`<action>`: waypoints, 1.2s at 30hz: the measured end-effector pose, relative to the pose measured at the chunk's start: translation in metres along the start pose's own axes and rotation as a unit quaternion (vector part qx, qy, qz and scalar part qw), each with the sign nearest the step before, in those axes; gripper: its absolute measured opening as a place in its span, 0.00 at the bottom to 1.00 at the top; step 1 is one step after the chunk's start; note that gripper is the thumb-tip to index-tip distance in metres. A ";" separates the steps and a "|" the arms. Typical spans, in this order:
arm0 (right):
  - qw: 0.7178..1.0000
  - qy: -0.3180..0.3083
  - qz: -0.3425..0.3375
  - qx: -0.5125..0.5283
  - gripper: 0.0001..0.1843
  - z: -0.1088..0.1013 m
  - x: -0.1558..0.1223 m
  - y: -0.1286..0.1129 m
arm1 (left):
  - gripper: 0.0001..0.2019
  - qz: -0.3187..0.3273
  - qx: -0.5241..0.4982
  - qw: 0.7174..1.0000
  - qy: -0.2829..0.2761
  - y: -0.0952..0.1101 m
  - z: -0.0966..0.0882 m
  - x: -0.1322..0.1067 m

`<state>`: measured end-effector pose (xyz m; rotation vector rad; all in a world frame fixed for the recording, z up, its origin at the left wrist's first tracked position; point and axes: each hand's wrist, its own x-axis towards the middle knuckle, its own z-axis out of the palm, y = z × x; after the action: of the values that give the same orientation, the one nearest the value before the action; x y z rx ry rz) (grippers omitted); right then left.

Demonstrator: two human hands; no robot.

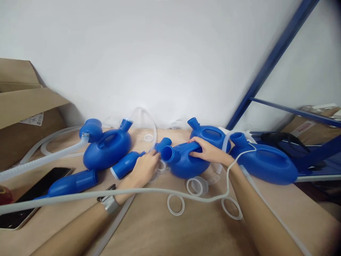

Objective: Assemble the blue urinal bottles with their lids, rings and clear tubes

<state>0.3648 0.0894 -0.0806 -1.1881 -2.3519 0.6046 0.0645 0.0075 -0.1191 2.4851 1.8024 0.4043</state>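
Note:
My right hand (209, 151) is closed round the handle of a blue plastic urinal bottle (188, 166), whose round mouth faces left towards me. The fingers of my left hand (145, 167) are closed at the near end of a small blue tubular adapter (163, 143), just left of that mouth; the fingers partly hide the adapter. Left of my left hand lies another blue adapter (126, 164). Behind my right hand stands a second blue bottle (213, 135), and a third blue bottle (266, 165) is to the right, beside my wrist.
A blue bottle (109, 151) carries a blue cup-shaped piece (92, 129) with a corrugated hose (45, 161). White rings (176, 205) lie in front. A pale tube (160, 192) crosses over both forearms. At left are a phone (16, 218) and a cardboard box (29, 135); blue frame bars (271, 64) rise at right.

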 end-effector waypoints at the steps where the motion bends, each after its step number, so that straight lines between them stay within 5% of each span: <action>1: 1.000 0.002 -0.001 -0.002 0.21 0.000 0.000 0.000 | 0.11 0.002 -0.014 1.000 0.004 -0.002 -0.001 0.000; 10: 0.999 -0.019 0.006 -0.044 0.24 -0.002 -0.001 -0.008 | 0.18 -0.008 -0.220 0.971 0.097 -0.026 -0.048 0.000; 15: 0.997 -0.050 0.011 -0.060 0.32 -0.003 -0.004 -0.020 | 0.20 -0.015 -0.275 0.952 0.136 -0.024 -0.055 0.001; 28: 0.983 -0.003 0.023 -0.185 0.28 0.010 0.001 -0.028 | 0.26 0.006 -0.304 0.953 0.013 -0.008 -0.067 -0.003; 36: 0.997 0.023 0.016 -0.067 0.27 0.019 0.001 -0.021 | 0.31 0.035 -0.301 0.952 0.034 -0.012 -0.062 0.000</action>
<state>0.3404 0.0752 -0.0842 -1.2858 -2.3704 0.4303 0.0386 0.0045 -0.0616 2.1183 1.3347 0.8971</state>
